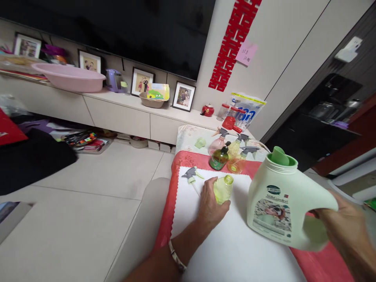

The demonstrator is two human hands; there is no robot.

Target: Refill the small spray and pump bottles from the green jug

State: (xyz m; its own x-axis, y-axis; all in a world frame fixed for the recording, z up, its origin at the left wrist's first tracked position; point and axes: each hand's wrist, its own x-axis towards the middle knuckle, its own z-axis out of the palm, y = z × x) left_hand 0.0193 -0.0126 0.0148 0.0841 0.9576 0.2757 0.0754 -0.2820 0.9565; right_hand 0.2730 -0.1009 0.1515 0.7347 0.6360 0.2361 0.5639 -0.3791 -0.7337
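Observation:
My left hand point(210, 201) is wrapped round a small yellow-green spray bottle point(222, 188), whose neck is uncapped. A grey and green spray head point(191, 174) with its dip tube lies on the white board just left of it. By its handle, my right hand point(346, 219) grips a large pale green detergent jug point(272, 199). The jug has no cap, shows a green spout at its mouth and tilts slightly. Its lower right part and my fingers behind the handle are partly hidden.
Behind the white board point(235, 250) stand a dark green pump bottle point(219, 157), a pink spray bottle point(216, 145) and an orange spray bottle point(236, 163). A light green cap point(200, 142) lies on the floral cloth. Farther back are a red funnel-like piece point(229, 123) and a refill bag point(248, 109).

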